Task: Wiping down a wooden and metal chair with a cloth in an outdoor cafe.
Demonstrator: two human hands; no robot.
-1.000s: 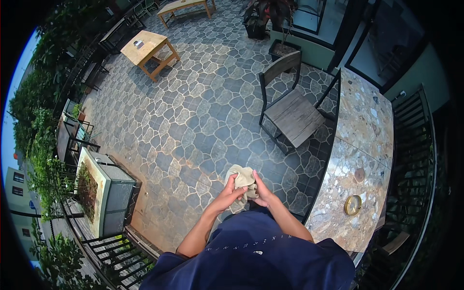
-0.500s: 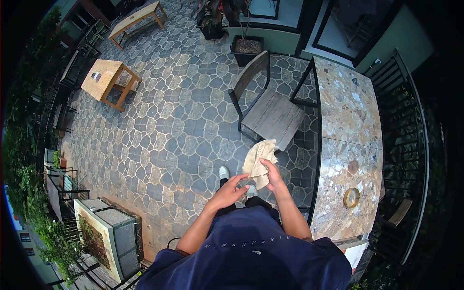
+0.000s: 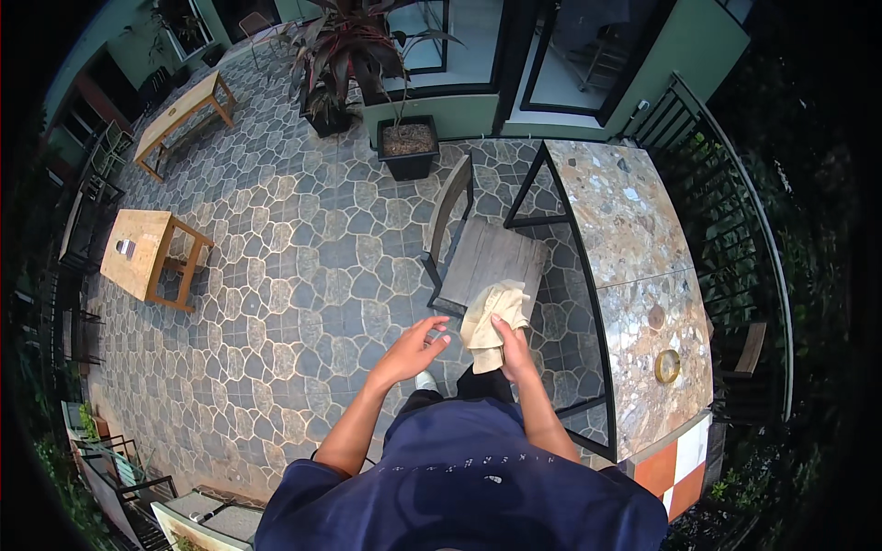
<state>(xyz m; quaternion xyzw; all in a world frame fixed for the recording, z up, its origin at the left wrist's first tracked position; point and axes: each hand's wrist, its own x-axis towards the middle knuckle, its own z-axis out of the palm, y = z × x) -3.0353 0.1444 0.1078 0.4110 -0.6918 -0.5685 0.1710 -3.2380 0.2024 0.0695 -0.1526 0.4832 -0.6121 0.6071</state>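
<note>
Right hand (image 3: 513, 349) has a closed grip on a crumpled beige cloth (image 3: 491, 312), held up in front of the torso, above the paved floor and just in front of the grey wooden chair (image 3: 491, 262). Left hand (image 3: 411, 347) is empty, fingers loosely spread, just beside the cloth but not touching it. Stone-topped worktop (image 3: 634, 248) sits to the right, a small round gold-rimmed object (image 3: 667, 365) on it. Potted plant (image 3: 408, 147) stands beyond the chair.
</note>
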